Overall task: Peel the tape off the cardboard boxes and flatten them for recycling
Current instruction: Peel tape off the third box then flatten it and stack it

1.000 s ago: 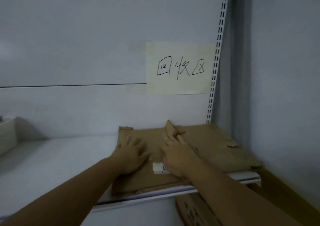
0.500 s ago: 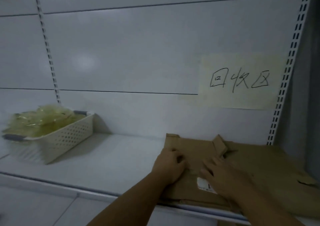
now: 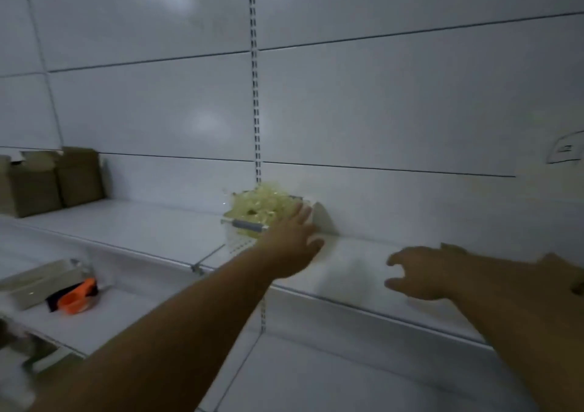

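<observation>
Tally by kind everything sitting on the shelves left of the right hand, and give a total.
Cardboard boxes: 2
White basket heaped with tape: 1
White tray: 1
Orange-and-black tool: 1
Total: 5
The blurred bits in the bottom-left corner are left uncounted.

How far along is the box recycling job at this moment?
Done: a heap of peeled tape fills the white basket. In hand: nothing; the left hand reaches beside the basket, the right hand hovers open. Left: cardboard boxes at far left stand unflattened.
</observation>
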Demonstrator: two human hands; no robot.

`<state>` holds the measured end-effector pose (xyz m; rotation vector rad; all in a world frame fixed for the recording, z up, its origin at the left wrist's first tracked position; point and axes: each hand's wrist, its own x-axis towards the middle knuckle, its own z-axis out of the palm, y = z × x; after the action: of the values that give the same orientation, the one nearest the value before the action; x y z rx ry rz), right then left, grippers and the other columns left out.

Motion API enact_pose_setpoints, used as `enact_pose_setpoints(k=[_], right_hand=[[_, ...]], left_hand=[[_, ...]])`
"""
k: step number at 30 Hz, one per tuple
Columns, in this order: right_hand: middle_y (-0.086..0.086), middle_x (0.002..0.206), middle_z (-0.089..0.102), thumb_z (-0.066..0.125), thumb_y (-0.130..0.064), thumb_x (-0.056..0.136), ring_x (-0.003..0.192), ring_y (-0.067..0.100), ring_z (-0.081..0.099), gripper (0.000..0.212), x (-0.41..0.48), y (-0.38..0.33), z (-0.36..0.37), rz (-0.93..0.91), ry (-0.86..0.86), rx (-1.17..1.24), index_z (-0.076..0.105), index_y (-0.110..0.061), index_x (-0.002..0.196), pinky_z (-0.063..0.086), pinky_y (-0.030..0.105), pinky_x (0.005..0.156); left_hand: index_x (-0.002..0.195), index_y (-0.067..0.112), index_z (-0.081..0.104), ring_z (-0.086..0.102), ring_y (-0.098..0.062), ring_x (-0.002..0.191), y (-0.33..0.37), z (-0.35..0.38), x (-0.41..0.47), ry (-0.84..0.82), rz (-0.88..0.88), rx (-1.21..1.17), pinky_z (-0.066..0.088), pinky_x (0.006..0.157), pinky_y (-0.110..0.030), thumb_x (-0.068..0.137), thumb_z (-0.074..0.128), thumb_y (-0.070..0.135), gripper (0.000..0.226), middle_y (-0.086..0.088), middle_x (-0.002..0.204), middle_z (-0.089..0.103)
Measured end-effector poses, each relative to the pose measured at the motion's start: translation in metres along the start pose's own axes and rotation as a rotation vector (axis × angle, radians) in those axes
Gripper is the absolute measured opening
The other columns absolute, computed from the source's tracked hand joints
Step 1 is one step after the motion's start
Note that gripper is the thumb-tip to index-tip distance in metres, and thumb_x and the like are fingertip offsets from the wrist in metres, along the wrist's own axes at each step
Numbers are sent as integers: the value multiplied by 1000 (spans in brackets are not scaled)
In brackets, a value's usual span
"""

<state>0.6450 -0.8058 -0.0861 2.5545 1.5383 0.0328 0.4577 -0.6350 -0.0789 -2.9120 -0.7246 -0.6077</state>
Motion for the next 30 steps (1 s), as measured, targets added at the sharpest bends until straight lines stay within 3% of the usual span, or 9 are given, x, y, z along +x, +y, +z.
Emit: enact_pose_setpoints(k=[4, 9, 12, 19, 23, 26, 30], right_hand=[[-1, 154, 26, 46, -54, 89, 140, 19, 26, 64, 10, -166, -41, -426, 87, 51, 29, -27, 145, 24, 35, 112], [5, 159, -1, 41, -49, 94, 146, 23, -1, 68, 27, -308, -45, -646, 149, 4, 7, -29, 150, 8, 41, 116], [7, 159, -7, 41, -48, 94, 146, 25, -6, 71, 35, -367, -44, -709, 169, -54, 0, -31, 149, 3, 42, 117], [7, 159, -4, 44, -47, 93, 146, 25, -4, 73, 75, -471, -49, -836, 149, 9, -1, -33, 149, 7, 43, 116], [9, 159, -1, 45, -48, 92, 145, 27, 1, 73, 118, -513, -57, -863, 133, 50, 1, -33, 149, 13, 45, 115], [8, 158, 7, 48, -48, 91, 144, 27, 8, 70, 160, -544, -70, -898, 118, 110, 12, -29, 148, 21, 45, 114], [8, 158, 6, 45, -44, 92, 145, 26, 7, 69, 222, -583, -86, -888, 149, 106, 9, -27, 149, 23, 45, 113]], left_hand=[[145, 21, 29, -2, -22, 146, -125, -46, -82, -178, -307, 181, 10, 117, -47, 97, 28, 49, 56, -6, 159, 5], [147, 26, 22, -8, -21, 145, -217, -79, -186, -246, -489, 282, 2, 115, -49, 95, 21, 56, 60, -4, 159, 0], [147, 27, 20, -9, -21, 145, -257, -93, -229, -252, -594, 271, 0, 115, -49, 95, 21, 55, 59, -4, 159, -1], [148, 28, 14, -12, -21, 144, -333, -98, -283, -285, -736, 297, -2, 115, -48, 95, 20, 55, 59, -3, 159, -4], [147, 29, 14, -12, -22, 144, -395, -103, -289, -284, -815, 340, -2, 115, -49, 94, 21, 57, 60, -4, 158, -3], [147, 30, 15, -10, -23, 144, -444, -105, -283, -276, -863, 341, 2, 115, -50, 92, 23, 59, 63, -4, 158, 0], [147, 32, 15, -7, -19, 145, -508, -107, -277, -222, -891, 332, 5, 115, -47, 90, 23, 62, 64, -1, 158, 1]])
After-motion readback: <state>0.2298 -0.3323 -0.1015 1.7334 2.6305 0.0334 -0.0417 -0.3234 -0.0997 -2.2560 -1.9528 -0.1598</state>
